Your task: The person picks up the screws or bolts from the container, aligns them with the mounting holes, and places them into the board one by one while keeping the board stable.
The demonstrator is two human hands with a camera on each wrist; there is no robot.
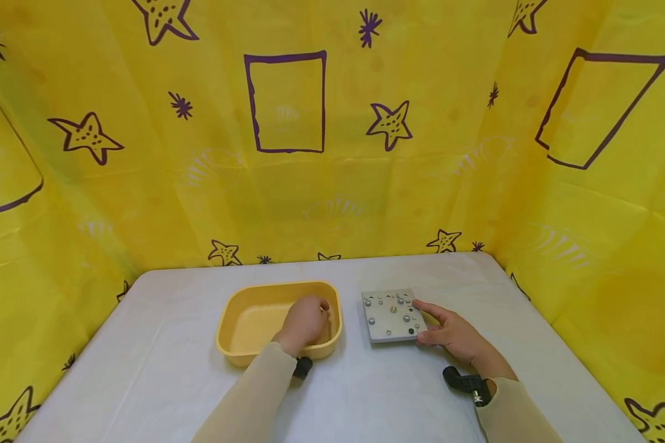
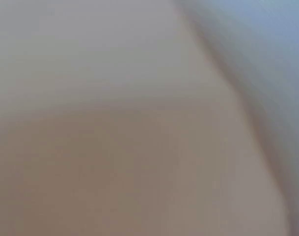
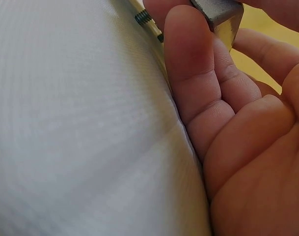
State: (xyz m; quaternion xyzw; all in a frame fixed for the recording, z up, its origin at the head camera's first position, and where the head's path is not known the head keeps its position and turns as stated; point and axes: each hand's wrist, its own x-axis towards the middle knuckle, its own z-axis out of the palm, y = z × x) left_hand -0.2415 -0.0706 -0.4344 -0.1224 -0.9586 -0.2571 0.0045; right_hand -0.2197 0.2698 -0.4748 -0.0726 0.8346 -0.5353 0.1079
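Note:
A flat square metal plate (image 1: 396, 323) with several screws and holes in its top is gripped at its right edge by my right hand (image 1: 449, 332). The right wrist view shows a corner of the metal plate (image 3: 223, 14) between the thumb and the curled fingers (image 3: 191, 49), and a dark threaded screw end (image 3: 143, 18) sticking out under it. My left hand (image 1: 306, 321) reaches down into the right end of a yellow plastic tub (image 1: 249, 320), fingers bent. Its fingertips are mostly hidden, and I cannot tell whether they hold anything. The left wrist view is only a blur.
The tub and plate are on a table with a white cloth (image 1: 161, 344). A yellow curtain (image 1: 288, 203) with drawn stars encloses the table at the back and both sides. A black wrist camera (image 1: 465, 383) is strapped to the right wrist, another (image 1: 303, 368) to the left.

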